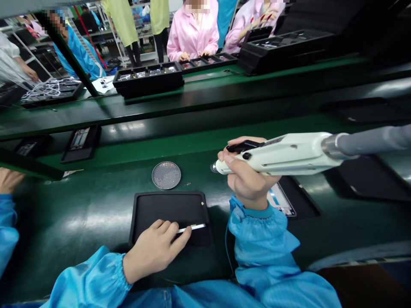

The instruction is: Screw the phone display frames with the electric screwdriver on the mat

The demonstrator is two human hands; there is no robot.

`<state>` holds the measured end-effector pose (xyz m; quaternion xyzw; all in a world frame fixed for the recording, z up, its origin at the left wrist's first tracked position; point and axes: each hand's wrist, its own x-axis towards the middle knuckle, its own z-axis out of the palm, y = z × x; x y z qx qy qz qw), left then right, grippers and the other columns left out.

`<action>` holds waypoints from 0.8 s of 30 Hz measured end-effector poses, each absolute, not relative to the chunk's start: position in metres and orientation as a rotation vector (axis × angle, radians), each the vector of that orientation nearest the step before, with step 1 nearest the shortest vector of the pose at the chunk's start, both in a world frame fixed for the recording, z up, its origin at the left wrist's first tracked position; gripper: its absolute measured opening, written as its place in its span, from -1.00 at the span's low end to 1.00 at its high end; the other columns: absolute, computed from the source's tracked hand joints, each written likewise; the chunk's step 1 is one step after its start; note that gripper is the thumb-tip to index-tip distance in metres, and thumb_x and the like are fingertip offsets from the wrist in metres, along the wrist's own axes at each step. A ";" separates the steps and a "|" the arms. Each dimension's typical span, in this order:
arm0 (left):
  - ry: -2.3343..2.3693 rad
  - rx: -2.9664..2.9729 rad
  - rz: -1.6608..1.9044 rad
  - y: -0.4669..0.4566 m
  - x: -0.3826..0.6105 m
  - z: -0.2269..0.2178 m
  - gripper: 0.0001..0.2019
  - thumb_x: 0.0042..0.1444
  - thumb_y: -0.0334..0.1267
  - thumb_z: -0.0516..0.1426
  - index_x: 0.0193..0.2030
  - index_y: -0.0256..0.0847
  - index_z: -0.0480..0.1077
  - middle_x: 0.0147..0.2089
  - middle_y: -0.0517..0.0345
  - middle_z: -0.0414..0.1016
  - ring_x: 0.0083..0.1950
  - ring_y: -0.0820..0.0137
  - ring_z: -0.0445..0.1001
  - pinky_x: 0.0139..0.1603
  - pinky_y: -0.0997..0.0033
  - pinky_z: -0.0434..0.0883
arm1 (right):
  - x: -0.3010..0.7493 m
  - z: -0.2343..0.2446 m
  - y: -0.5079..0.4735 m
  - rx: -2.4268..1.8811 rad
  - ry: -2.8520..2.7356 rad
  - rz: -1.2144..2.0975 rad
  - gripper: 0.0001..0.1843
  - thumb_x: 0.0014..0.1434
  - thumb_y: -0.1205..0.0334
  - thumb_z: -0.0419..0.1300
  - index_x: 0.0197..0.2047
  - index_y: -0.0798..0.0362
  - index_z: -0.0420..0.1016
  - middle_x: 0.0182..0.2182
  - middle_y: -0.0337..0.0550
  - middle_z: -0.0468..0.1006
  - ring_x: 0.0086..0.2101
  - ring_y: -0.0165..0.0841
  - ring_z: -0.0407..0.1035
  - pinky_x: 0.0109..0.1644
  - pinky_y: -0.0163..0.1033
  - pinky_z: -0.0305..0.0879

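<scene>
We list first one long green assembly bench (80,214), seen from the near side. Beyond it, on a raised green shelf, stand black compartment trays (147,79), and behind these are co-workers in pink smocks (192,36), cut off by the top edge. At far left, a co-worker's hand (9,179) in a blue sleeve enters the view, partly hidden by a dark green bar (28,167).

Item: a white electric screwdriver (289,154), held above the bench. Its long axis runs nearly level across the view, with the tip pointing left towards a disc and the rear end passing into a grey cylindrical housing (372,143) cut off by the right edge. Our right hand (248,179) wraps its barrel with the fingers closed, and the hand covers part of the body.

Item: a black rectangular tray (170,209) at near centre. Our left hand (154,250) rests on it, its fingers curled closed on a slim white strip (192,228). The strip's visible end points right and slightly far, and its other end is hidden by the hand.

Item: a second black tray (302,201), right of centre, half hidden by the right hand and sleeve, with a white printed card (279,199) on it.

Item: a round perforated metal disc (166,175), lying flat just beyond the central tray.
</scene>
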<state>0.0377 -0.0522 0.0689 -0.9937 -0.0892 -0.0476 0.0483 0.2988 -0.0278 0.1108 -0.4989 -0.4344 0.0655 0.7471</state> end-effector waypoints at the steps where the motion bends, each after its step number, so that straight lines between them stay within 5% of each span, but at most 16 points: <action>1: -0.273 -3.039 -0.137 -0.052 0.038 0.069 -0.61 0.31 -0.42 -0.01 0.26 -0.34 0.24 -0.16 -0.04 0.46 -0.29 0.27 0.45 -0.27 0.27 0.40 | 0.298 0.111 -0.027 -1.068 -0.936 0.141 -0.84 0.08 0.29 0.25 -0.21 -0.03 0.51 -0.37 -0.27 0.46 -0.44 -0.36 0.42 -0.30 -0.13 0.44; 10: -0.274 -3.044 -0.185 -0.053 0.037 0.068 -0.62 0.32 -0.42 -0.01 0.26 -0.36 0.25 -0.19 -0.05 0.47 -0.30 0.27 0.47 -0.32 0.26 0.46 | 0.296 0.112 -0.025 -0.990 -0.887 0.179 -0.81 0.03 0.37 0.28 -0.24 -0.03 0.55 -0.44 -0.30 0.47 -0.49 -0.37 0.42 -0.38 -0.17 0.39; 17: -0.224 -3.113 -0.597 -0.048 0.026 0.065 -0.70 0.33 -0.48 -0.07 0.08 -0.48 0.38 -0.12 -0.14 0.52 -0.08 0.27 0.51 -0.09 0.27 0.53 | 0.295 0.114 -0.026 -1.019 -0.875 0.156 -0.81 0.01 0.36 0.28 -0.25 -0.05 0.56 -0.41 -0.29 0.48 -0.46 -0.34 0.42 -0.34 -0.12 0.40; 24: -0.255 -3.166 -0.721 -0.050 0.027 0.061 -0.72 0.29 -0.53 -0.02 0.05 -0.50 0.41 -0.14 -0.14 0.53 -0.12 0.25 0.50 -0.15 0.26 0.54 | 0.295 0.113 -0.024 -0.997 -0.878 0.186 -0.79 0.01 0.37 0.28 -0.25 -0.07 0.55 -0.47 -0.31 0.47 -0.50 -0.35 0.41 -0.42 -0.17 0.38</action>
